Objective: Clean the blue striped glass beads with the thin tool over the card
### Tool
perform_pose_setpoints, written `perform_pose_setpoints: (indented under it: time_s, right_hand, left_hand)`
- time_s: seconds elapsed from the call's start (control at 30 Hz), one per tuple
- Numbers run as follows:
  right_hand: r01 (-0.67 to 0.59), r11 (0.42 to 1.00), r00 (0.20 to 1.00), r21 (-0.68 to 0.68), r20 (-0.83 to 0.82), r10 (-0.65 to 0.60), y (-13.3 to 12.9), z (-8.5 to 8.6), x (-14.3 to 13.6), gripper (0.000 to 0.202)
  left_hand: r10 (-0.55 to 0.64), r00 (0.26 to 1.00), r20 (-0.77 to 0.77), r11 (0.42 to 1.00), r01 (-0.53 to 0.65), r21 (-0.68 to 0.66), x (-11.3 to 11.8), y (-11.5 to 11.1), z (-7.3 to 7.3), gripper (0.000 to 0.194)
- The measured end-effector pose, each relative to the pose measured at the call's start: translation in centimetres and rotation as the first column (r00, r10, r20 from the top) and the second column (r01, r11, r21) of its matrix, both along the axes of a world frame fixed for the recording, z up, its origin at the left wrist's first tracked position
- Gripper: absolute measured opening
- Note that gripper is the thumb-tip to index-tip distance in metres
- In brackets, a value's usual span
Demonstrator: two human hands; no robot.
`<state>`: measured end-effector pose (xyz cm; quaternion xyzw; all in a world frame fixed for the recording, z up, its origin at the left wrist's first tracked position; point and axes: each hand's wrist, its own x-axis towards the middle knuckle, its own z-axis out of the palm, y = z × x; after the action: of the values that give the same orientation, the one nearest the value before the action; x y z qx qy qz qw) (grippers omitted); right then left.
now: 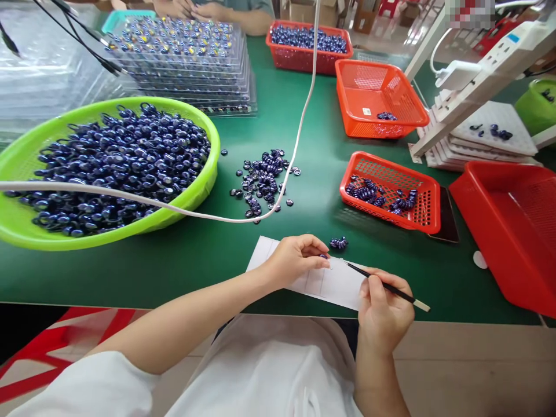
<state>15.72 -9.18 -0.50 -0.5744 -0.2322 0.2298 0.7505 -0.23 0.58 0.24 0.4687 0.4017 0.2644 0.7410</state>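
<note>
My left hand (302, 258) pinches a small dark blue piece (324, 256) over a white sheet of paper (334, 288) at the table's front edge. In my right hand (384, 301) is a thin black stick-like tool (386, 285) with a pale back end; its tip points left toward the pinched piece, a small gap apart. Just beyond the paper lies a short row of dark blue pieces (339, 243). A loose pile of similar pieces (264, 176) lies farther back on the green table (208, 255).
A green basket (208, 168) heaped with dark pieces stands left, with stacked clear trays (182, 69) behind. Red baskets (391, 217) and a red bin (499, 231) stand right. A white cable (217, 218) crosses the table. Another person's hands (208, 11) show at the back.
</note>
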Motion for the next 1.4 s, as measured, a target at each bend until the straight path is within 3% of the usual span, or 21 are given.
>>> perform_pose_setpoints:
  time_s: [0.33,0.57,0.83,1.07,1.4]
  right_hand:
    - [-0.009,1.0,0.999,0.028,0.035,0.008,-0.1,-0.28,0.03,0.015]
    - [-0.021,1.0,0.998,0.002,0.064,0.021,-0.18,-0.25,0.06,0.013]
    - [-0.02,1.0,0.998,-0.024,0.067,0.021,-0.22,-0.15,-0.11,0.014]
    - [-0.015,1.0,0.998,-0.018,0.058,0.016,-0.16,-0.08,-0.24,0.013]
    - [-0.034,0.998,0.99,-0.043,0.133,0.04,-0.33,-0.17,-0.16,0.014]
  left_hand:
    - [-0.008,1.0,-0.03,0.994,0.011,0.106,-0.37,0.31,0.52,0.012]
    - [-0.038,0.997,-0.065,0.993,0.045,0.107,-0.21,0.09,0.28,0.017]
    - [-0.047,0.987,-0.155,0.887,0.113,0.448,-0.06,-0.37,0.06,0.018]
    - [-0.03,0.955,-0.294,0.884,0.162,0.438,0.01,-0.57,-0.12,0.017]
    - [-0.046,0.969,-0.244,0.812,0.178,0.556,-0.1,-0.61,-0.38,0.02]
